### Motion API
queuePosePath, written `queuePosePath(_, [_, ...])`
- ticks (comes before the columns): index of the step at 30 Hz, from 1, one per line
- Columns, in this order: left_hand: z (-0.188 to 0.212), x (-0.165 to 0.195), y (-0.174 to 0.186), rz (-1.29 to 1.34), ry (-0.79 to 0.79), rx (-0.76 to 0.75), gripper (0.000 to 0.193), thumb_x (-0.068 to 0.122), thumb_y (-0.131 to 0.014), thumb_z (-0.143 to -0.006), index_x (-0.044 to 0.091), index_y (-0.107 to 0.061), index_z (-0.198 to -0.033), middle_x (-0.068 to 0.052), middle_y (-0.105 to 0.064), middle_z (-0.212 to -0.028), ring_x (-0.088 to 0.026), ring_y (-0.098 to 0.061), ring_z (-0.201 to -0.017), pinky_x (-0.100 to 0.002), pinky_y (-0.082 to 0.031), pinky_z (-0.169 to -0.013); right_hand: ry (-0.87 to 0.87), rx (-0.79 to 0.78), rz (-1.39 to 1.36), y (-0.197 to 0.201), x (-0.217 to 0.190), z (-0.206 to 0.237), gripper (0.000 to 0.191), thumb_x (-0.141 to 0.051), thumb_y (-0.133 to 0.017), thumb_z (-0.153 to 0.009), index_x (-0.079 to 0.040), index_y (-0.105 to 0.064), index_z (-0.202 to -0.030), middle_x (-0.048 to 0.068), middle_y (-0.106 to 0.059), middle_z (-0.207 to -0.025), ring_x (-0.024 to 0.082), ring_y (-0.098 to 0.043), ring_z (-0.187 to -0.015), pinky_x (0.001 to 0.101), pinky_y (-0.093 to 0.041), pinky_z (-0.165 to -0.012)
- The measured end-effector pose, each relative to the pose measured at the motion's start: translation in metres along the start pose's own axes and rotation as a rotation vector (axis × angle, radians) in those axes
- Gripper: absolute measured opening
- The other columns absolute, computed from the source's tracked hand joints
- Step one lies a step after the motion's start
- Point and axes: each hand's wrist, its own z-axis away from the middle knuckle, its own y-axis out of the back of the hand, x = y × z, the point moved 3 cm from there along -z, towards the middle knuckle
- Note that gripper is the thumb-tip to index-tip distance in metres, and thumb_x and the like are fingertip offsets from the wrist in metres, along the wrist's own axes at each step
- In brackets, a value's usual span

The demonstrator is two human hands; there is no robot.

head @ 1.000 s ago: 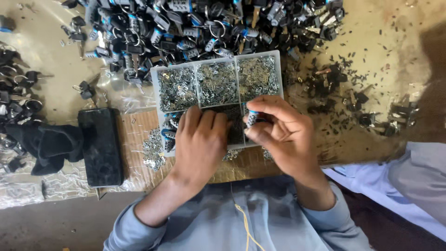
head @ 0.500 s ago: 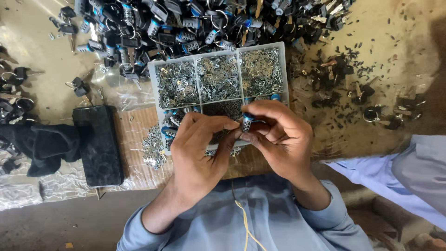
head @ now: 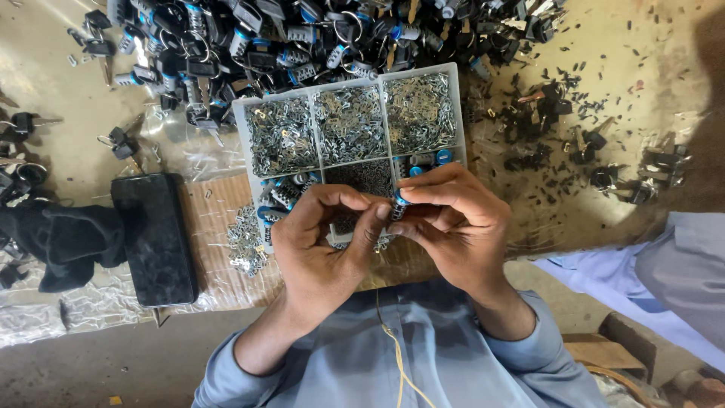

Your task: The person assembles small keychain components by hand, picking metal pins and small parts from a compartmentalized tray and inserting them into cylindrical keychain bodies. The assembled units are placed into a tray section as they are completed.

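Both hands, left hand and right hand, pinch a small lock cylinder between fingertips above the compartment tray, keeping loose parts within reach.

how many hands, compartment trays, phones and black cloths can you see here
hands: 2, left hand and right hand, pinching one small blue-capped lock cylinder
clear compartment tray: 1
black phone: 1
black cloth: 1
total: 6
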Motion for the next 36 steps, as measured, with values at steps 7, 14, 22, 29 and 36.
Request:
queuePosePath(7, [0.004,-0.008,0.002,0.081,0.071,-0.016,0.015,-0.003,-0.075,-0.096,-0.003,-0.062,-0.102,-0.012,-0.078,-0.099,-0.010,-0.075,-0.090,-0.023,-0.062,-0.078,-0.032,-0.009,-0.097,-0.002,-0.001,-0.002,0.036,0.009,-0.084,-0.085,0.002,-0.067,-0.116,0.013,-0.066,-0.121,0.013,-0.072,-0.104,0.0228,-0.066,-0.088])
queuePosePath(14, [0.001,-0.007,0.000,0.140,0.012,-0.031,0.018,-0.002,-0.075,-0.098,0.000,-0.057,-0.102,-0.012,-0.076,-0.099,-0.009,-0.073,-0.091,-0.022,-0.061,-0.079,-0.025,-0.010,-0.068,-0.004,0.002,0.002,0.035,0.009,-0.084,-0.085,0.001,-0.068,-0.114,0.013,-0.067,-0.122,0.011,-0.072,-0.100,0.0210,-0.064,-0.084])
queuePosePath(22, [-0.014,0.015,0.002,-0.912,-0.436,-0.212,0.015,-0.001,-0.078,-0.083,0.003,-0.067,-0.093,-0.011,-0.073,-0.094,-0.029,-0.066,-0.088,-0.039,-0.055,-0.076,-0.061,0.070,-0.254,0.007,0.005,-0.001,0.038,0.014,-0.077,-0.091,0.005,-0.064,-0.125,0.016,-0.063,-0.134,0.019,-0.070,-0.115,0.0315,-0.065,-0.101])
queuePosePath(29, [-0.018,0.016,-0.001,-0.781,-0.396,-0.254,0.008,0.007,-0.077,-0.090,0.005,-0.071,-0.096,-0.009,-0.072,-0.095,-0.031,-0.062,-0.088,-0.041,-0.050,-0.080,-0.071,0.072,-0.220,0.008,0.004,0.004,0.039,0.014,-0.076,-0.089,0.006,-0.063,-0.125,0.016,-0.062,-0.135,0.020,-0.069,-0.116,0.0314,-0.064,-0.101])
queuePosePath(36, [-0.013,0.019,0.001,-0.343,-0.224,-0.148,0.009,0.006,-0.075,-0.095,0.005,-0.072,-0.103,-0.006,-0.075,-0.103,-0.024,-0.063,-0.092,-0.035,-0.050,-0.084,-0.070,0.031,-0.207,0.002,0.005,0.007,0.038,0.014,-0.077,-0.090,0.005,-0.065,-0.124,0.016,-0.062,-0.134,0.019,-0.068,-0.119,0.0288,-0.065,-0.098])
